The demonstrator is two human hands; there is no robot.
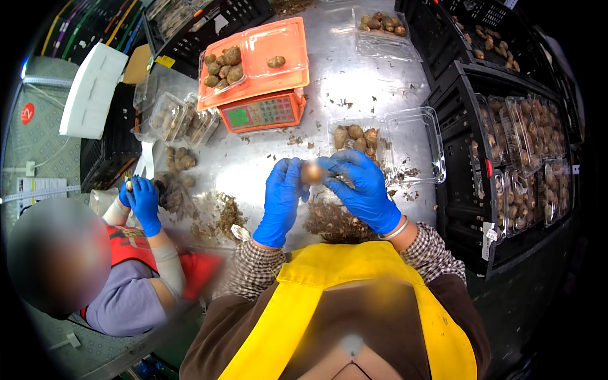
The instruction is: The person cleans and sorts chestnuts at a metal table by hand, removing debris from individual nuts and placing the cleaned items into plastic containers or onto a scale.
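Both my hands wear blue gloves and meet over the metal table. My left hand is closed round one side of a small brown taro. The fingers of my right hand pinch its other side; the taro is blurred. Just beyond my right hand lies an open clear plastic box; several taros fill its left half. Below my hands sits a heap of brown peelings.
An orange scale bears an open box with taros. At the right stand black crates with filled boxes. A co-worker's gloved hands hold a small taro at the left. Another open box lies at the back.
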